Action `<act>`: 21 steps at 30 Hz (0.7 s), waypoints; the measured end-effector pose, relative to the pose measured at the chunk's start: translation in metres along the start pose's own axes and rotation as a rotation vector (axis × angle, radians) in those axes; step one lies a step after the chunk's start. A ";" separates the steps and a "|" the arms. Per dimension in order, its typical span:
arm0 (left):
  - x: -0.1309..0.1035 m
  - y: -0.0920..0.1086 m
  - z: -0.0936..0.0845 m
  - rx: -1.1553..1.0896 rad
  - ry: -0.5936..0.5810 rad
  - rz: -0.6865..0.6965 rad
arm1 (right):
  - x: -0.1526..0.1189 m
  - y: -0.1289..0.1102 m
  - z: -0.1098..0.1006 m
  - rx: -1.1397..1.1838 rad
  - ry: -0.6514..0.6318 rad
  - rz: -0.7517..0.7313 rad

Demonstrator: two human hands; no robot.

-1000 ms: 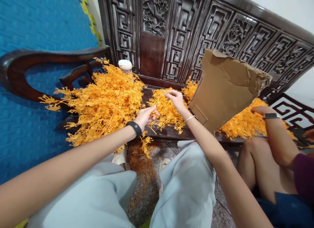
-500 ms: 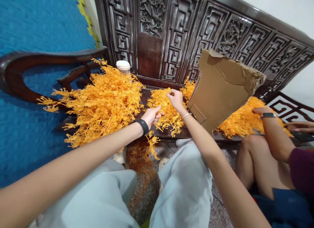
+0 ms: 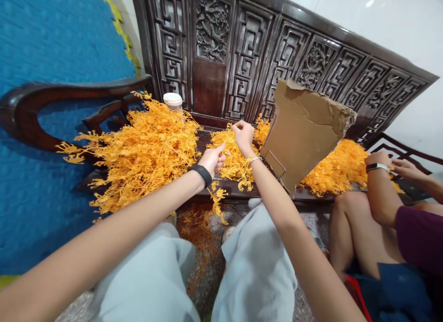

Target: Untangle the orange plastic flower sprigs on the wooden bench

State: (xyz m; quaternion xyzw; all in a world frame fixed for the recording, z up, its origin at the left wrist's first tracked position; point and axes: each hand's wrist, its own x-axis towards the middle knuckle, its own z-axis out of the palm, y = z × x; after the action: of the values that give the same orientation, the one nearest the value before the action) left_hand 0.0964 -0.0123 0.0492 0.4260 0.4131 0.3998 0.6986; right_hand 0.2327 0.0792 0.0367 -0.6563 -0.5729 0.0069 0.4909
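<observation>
My left hand (image 3: 215, 158), with a black wristband, is closed on an orange plastic sprig (image 3: 217, 203) that hangs below it over the bench's front edge. Just right of it, my right hand (image 3: 243, 133) is raised with thumb and fingertips pinched together; whatever they hold is too small to make out. Beneath both hands lies a small orange pile (image 3: 232, 163) on the dark wooden bench (image 3: 207, 135). A large heap of orange sprigs (image 3: 148, 151) spreads to the left of my hands.
A cardboard piece (image 3: 304, 128) with a metal wire stand (image 3: 276, 164) leans right of my hands. Behind it is another orange heap (image 3: 334, 169). A white-lidded jar (image 3: 173, 100) stands at the back. A person's hands (image 3: 403, 167) are at the far right. Orange bits litter the floor (image 3: 200, 239).
My left hand's fingers have curled in more tightly, and my right hand sits slightly further left. At the far right, the other person's hands have come together. The view has shifted slightly.
</observation>
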 end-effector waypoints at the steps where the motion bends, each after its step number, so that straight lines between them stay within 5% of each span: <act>1: -0.005 -0.001 0.003 0.009 0.006 -0.011 | 0.003 0.004 -0.001 -0.011 0.033 0.015; 4: -0.030 -0.006 0.016 0.102 -0.053 -0.076 | 0.012 0.029 -0.006 -0.036 0.168 0.122; 7: -0.054 -0.011 0.030 0.195 -0.278 -0.073 | 0.015 0.060 -0.010 0.019 0.112 0.202; 9: -0.061 -0.013 0.035 0.238 -0.331 0.016 | 0.012 0.076 -0.009 0.029 0.068 0.228; 14: -0.047 -0.009 0.022 0.297 -0.230 0.108 | 0.006 0.091 0.000 -0.031 0.046 0.268; 21: -0.024 -0.001 -0.003 0.276 -0.084 0.100 | 0.002 0.102 -0.005 -0.043 -0.162 0.164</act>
State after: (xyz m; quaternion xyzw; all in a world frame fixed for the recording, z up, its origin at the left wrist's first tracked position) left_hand 0.0857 -0.0334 0.0525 0.5543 0.4127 0.3554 0.6294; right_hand 0.3120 0.0913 -0.0258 -0.7087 -0.5550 0.0879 0.4265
